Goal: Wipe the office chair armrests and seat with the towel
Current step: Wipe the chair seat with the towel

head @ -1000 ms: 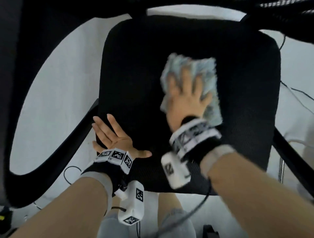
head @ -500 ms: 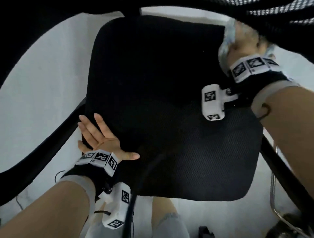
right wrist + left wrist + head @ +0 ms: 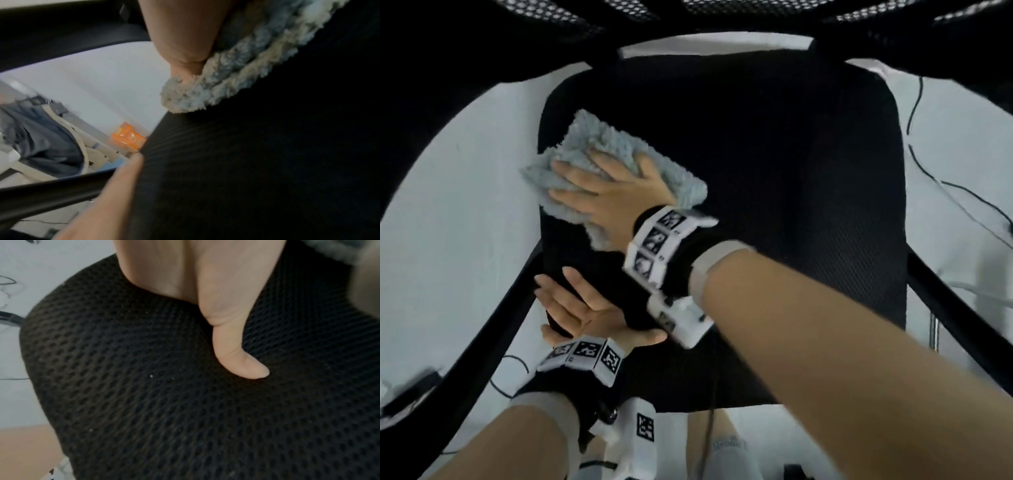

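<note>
The black mesh seat (image 3: 774, 212) of the office chair fills the head view. A fluffy light blue towel (image 3: 599, 144) lies folded on the seat's left part, partly over its left edge. My right hand (image 3: 602, 185) lies flat on the towel with straight fingers and presses it onto the seat. The towel's fuzzy edge (image 3: 236, 81) shows under that hand in the right wrist view. My left hand (image 3: 582, 308) rests open on the seat's front left corner, fingers straight. Its thumb (image 3: 240, 356) lies on the mesh (image 3: 164, 402).
Black armrests curve on both sides: the left armrest (image 3: 465, 342) and the right armrest (image 3: 962, 318). The mesh backrest (image 3: 688, 13) spans the top. Cables (image 3: 928, 164) lie on the white floor to the right. An orange packet (image 3: 128, 139) and dark cloth (image 3: 41, 138) lie on the floor left.
My right hand has swept the towel from the seat's far right corner across to the left edge. The left hand stays on the front left corner.
</note>
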